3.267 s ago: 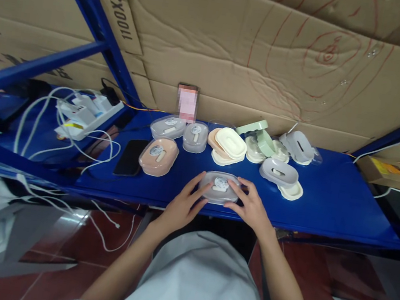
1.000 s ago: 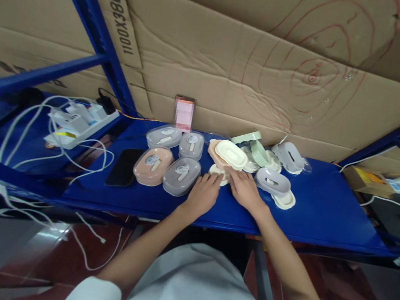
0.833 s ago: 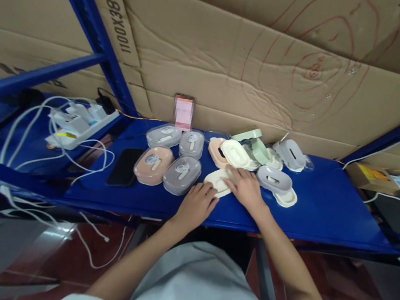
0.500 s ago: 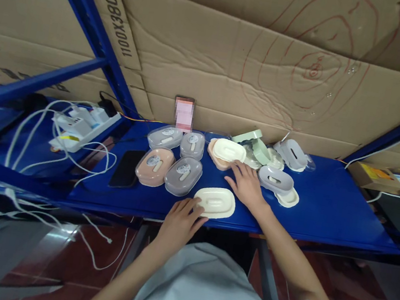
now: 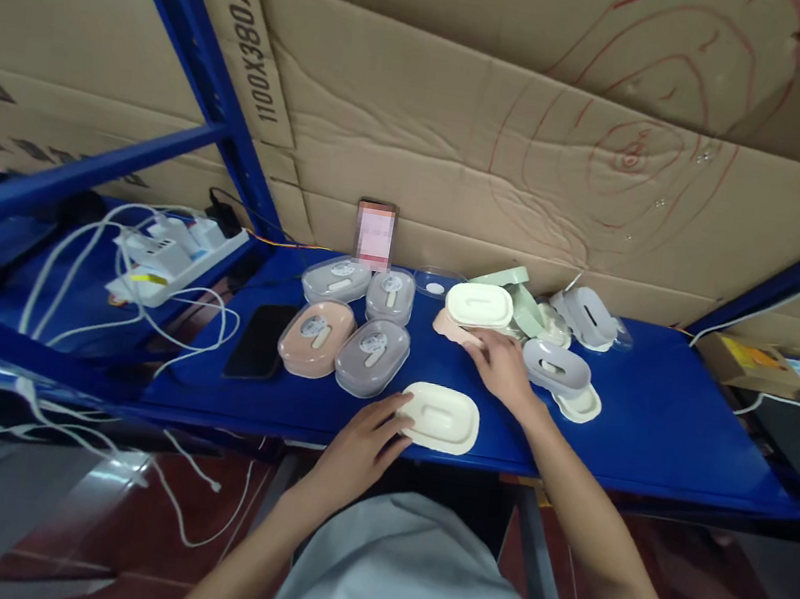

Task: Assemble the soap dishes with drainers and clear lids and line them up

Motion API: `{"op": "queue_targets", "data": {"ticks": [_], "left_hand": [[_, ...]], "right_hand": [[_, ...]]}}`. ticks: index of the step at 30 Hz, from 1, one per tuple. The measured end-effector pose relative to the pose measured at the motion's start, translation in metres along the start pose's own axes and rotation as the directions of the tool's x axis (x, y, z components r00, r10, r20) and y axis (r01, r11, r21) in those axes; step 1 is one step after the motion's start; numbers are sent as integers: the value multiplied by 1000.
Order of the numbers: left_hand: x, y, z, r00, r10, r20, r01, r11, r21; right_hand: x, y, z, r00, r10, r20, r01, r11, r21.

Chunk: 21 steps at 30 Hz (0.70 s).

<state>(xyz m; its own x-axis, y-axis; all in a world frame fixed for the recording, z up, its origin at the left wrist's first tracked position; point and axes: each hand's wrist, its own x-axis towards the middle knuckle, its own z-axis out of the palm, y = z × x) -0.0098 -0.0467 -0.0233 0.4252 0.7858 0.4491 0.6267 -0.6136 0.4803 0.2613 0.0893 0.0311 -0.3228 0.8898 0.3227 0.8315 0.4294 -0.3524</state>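
On the blue shelf [image 5: 654, 421], far left, a white power strip [image 5: 176, 249] with looped white cables [image 5: 193, 307] lies next to a dark phone [image 5: 259, 340] placed flat. Four closed soap boxes with clear lids follow: a pink one [image 5: 316, 337], a grey one [image 5: 371, 358], and two more behind them [image 5: 337, 280] [image 5: 390, 296]; each lid carries a round sticker whose print is too small to read. The left hand [image 5: 362, 440] rests at the shelf's front edge, fingers loosely extended, fingertips touching the left rim of the cream soap dish [image 5: 440, 417], not closed around it. The dish appears to be light, rigid moulded plastic with a smooth, probably slippery surface; judged from its shape, the best hold is across the long sides at the rim, thumb opposite fingers. The right hand [image 5: 503, 366] reaches farther back, fingers curled on the edge of a pink tray [image 5: 450, 327] beneath a second cream dish [image 5: 479, 304]; whether it grips or merely touches cannot be told. Further right lie green parts [image 5: 515, 287] and grey dishes [image 5: 557, 365] [image 5: 587, 314]. Legible writing: "1100X380X62" on the cardboard [image 5: 469, 149] behind the shelf, upper left, partly cut off by the frame edge.
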Motion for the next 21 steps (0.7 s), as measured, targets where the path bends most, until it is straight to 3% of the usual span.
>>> {"op": "queue_targets", "data": {"ticks": [5,10,14,21], "left_hand": [[4,0,2,1000,-19,-6,19,1000,-22],[5,3,0,998,-52,-23,52,999,-5],[8,3,0,1000,6,-29,-5,999,37],[11,-1,4,993,92,-79,-89,995,51]], "right_hand": [[-42,-3,-22,994,107,20,-108,949,296],[-85,-26,-19,998,-65,-27,68,983,168],[-105,-46,-9,978,-203,55,197,974,109],[-121,-50,9,949,-305,86,305,952,14]]}}
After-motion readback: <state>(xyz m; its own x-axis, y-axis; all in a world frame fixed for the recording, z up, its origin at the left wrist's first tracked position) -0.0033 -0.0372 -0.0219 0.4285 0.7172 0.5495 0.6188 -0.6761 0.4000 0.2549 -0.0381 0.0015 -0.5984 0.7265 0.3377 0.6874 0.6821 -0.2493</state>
